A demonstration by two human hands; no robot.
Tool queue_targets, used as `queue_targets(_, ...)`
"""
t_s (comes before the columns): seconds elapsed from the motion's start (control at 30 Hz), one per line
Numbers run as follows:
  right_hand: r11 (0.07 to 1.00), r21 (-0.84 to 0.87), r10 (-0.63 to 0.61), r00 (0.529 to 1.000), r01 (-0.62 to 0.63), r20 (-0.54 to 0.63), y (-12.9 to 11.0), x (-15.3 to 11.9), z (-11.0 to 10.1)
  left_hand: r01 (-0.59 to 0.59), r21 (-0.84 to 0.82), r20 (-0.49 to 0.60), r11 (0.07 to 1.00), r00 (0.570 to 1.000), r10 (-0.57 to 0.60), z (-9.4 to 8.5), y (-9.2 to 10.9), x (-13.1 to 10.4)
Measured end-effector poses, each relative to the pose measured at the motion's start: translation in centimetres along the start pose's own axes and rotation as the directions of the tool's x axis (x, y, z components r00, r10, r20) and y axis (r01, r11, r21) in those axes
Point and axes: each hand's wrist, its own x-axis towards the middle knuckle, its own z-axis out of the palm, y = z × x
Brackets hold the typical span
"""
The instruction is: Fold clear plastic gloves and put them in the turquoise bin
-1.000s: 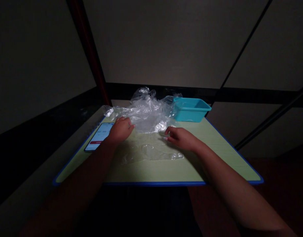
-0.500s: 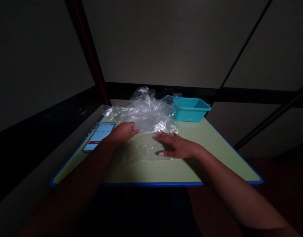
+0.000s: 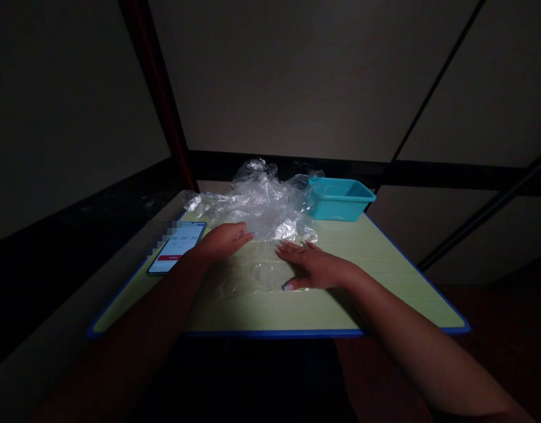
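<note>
A heap of crumpled clear plastic [image 3: 265,202] lies at the back of the pale green table [image 3: 393,282]. One flat, see-through sheet [image 3: 252,276] is spread on the tabletop in front of it. My left hand [image 3: 224,241] is at the left side of this sheet, near the heap, with its fingers curled; whether they pinch plastic is hidden. Over the right part of the sheet, my right hand [image 3: 312,265] lies palm down with its fingers spread, thumb towards the table's front edge.
A turquoise basket [image 3: 340,208] stands at the back right, touching the plastic heap. A phone [image 3: 177,247] showing a timer lies at the left, partly behind my left forearm. The table has a blue edge, with dark-framed panels behind it.
My right thumb has moved slightly towards the front edge, and my left hand has shifted a little to the right. The whole view sits slightly lower.
</note>
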Motion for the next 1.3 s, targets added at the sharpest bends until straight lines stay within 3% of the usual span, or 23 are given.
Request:
queue_targets(0.23,0.998,0.05,-0.043,0.997,0.046,-0.058,-0.1,-0.4,-0.3,0.042,0.068,0.003,0.997,0.999,-0.042,0.1,-0.1,0.0)
queue_targets(0.5,0.996,0.064,-0.043,0.953,0.066,-0.299,1.3,0.0,-0.3,0.026,0.226,-0.039,0.974,0.999,-0.018,0.7,-1.7,0.6)
queue_targets(0.67,0.986,-0.071,0.117,0.922,-0.153,-0.37,2.5,0.4,-0.9,-0.035,0.213,0.015,0.976,0.999,0.033,0.8,-2.1,0.7)
queue_targets(0.8,0.947,-0.123,0.235,0.9,-0.297,-0.366,3.2,0.7,-1.1,-0.043,0.207,-0.027,0.977,0.998,0.05,0.7,-1.8,0.7)
queue_targets(1.07,0.909,-0.149,0.319,0.88,-0.389,-0.352,3.8,1.0,-1.1,0.13,0.005,-0.041,0.991,0.991,-0.13,0.1,-0.6,0.2)
queue_targets(1.3,0.837,-0.147,0.44,0.807,-0.527,-0.393,3.7,0.8,-1.5,0.207,0.161,-0.105,0.965,0.976,-0.191,-0.2,-0.6,0.3)
